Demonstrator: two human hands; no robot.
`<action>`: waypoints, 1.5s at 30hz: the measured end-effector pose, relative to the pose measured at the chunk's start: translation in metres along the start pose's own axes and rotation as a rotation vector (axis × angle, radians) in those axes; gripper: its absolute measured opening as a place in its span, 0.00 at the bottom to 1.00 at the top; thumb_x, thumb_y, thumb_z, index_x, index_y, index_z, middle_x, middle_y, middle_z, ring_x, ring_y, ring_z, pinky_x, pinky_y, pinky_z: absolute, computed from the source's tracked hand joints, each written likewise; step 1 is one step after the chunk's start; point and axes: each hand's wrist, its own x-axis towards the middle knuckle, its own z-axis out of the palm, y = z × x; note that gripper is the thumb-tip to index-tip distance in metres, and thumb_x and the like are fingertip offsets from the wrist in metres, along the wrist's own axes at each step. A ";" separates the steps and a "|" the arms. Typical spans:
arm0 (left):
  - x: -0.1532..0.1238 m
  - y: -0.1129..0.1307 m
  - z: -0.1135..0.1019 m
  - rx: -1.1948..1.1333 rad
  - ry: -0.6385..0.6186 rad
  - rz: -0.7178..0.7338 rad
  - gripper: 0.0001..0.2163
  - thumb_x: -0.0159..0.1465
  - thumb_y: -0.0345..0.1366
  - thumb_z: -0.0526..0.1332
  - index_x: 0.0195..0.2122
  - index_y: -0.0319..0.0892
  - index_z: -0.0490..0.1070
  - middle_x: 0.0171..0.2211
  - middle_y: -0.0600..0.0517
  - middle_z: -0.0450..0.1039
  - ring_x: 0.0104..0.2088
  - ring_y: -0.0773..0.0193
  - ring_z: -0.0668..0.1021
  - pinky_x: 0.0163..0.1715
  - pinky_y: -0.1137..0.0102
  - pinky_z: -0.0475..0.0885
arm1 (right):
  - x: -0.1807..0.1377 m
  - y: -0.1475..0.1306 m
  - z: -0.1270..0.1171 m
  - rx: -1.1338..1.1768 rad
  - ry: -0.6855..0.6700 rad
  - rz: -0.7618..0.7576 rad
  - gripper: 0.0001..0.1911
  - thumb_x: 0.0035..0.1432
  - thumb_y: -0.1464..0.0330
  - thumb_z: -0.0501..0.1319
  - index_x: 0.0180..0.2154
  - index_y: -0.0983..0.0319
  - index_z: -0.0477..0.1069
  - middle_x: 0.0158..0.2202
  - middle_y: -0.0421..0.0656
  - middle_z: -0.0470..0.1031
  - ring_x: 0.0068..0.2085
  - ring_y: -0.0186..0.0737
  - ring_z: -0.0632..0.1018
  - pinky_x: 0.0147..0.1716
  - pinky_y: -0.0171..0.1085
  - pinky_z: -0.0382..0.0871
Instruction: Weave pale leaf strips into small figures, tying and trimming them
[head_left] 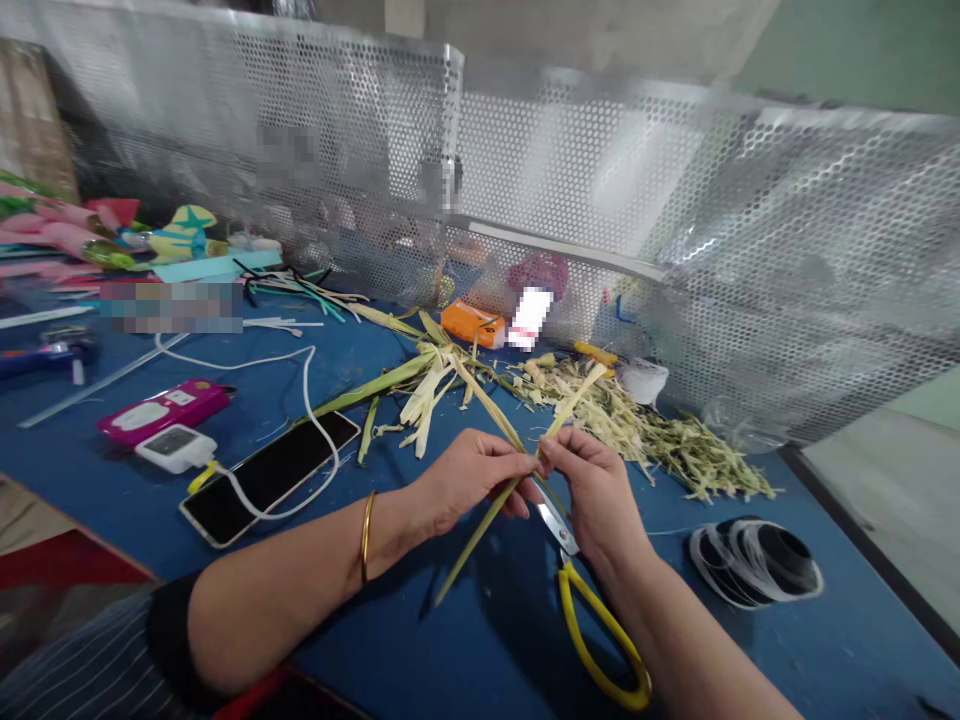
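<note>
Two flat, dry straw-coloured leaf strips (486, 402) cross in an X between my hands. My left hand (472, 478), with a gold bangle at the wrist, pinches them at the crossing. Close against it, my right hand (592, 490) pinches the same crossing with thumb and finger. One strip end points down toward me on the left; another sticks up past my right fingers. Yellow-handled scissors (604, 640) lie beneath the hands, their blade tips hidden behind my fingers. A bundle of longer leaves (390, 378) lies just beyond my left hand.
Leaf scraps (622, 410) are heaped behind my right hand. A spool of clear line (754, 565) stands at right. To the left lie a dark-screened phone (277, 475), a white cable and a magenta box (166, 410). A perforated metal screen (555, 170) closes off the back.
</note>
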 end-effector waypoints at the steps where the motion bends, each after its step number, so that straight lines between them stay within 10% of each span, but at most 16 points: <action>1: 0.000 0.000 0.000 -0.021 0.013 -0.006 0.10 0.59 0.38 0.63 0.26 0.35 0.76 0.23 0.48 0.77 0.19 0.69 0.75 0.24 0.73 0.70 | 0.000 0.000 -0.001 -0.088 0.016 -0.035 0.15 0.52 0.61 0.64 0.20 0.61 0.66 0.19 0.37 0.68 0.25 0.35 0.68 0.30 0.36 0.62; 7: 0.004 0.004 -0.007 -0.232 0.102 0.079 0.09 0.56 0.35 0.67 0.37 0.37 0.79 0.32 0.47 0.81 0.30 0.64 0.80 0.37 0.69 0.74 | -0.010 -0.014 -0.009 -0.777 0.162 -0.558 0.14 0.62 0.61 0.56 0.28 0.59 0.71 0.28 0.41 0.73 0.32 0.39 0.72 0.35 0.38 0.60; 11: 0.007 0.004 -0.010 -0.282 0.135 0.141 0.06 0.55 0.30 0.67 0.34 0.36 0.80 0.34 0.47 0.81 0.34 0.64 0.80 0.42 0.69 0.73 | -0.019 -0.004 0.004 -0.805 -0.141 -0.412 0.13 0.62 0.61 0.58 0.28 0.58 0.72 0.28 0.40 0.74 0.30 0.37 0.73 0.31 0.35 0.60; 35: 0.011 -0.005 -0.009 -0.216 0.188 0.170 0.09 0.53 0.30 0.66 0.35 0.37 0.79 0.29 0.48 0.80 0.34 0.61 0.79 0.43 0.65 0.72 | -0.012 0.006 0.002 -0.770 -0.435 -0.458 0.14 0.59 0.73 0.52 0.22 0.58 0.58 0.28 0.40 0.71 0.35 0.39 0.73 0.41 0.37 0.65; 45: 0.004 0.014 -0.016 -0.232 0.165 0.131 0.07 0.54 0.27 0.65 0.35 0.37 0.74 0.26 0.49 0.78 0.28 0.65 0.79 0.38 0.68 0.74 | -0.026 -0.003 0.009 -0.927 -0.054 -0.651 0.12 0.66 0.64 0.53 0.30 0.59 0.67 0.31 0.43 0.74 0.34 0.40 0.74 0.35 0.36 0.62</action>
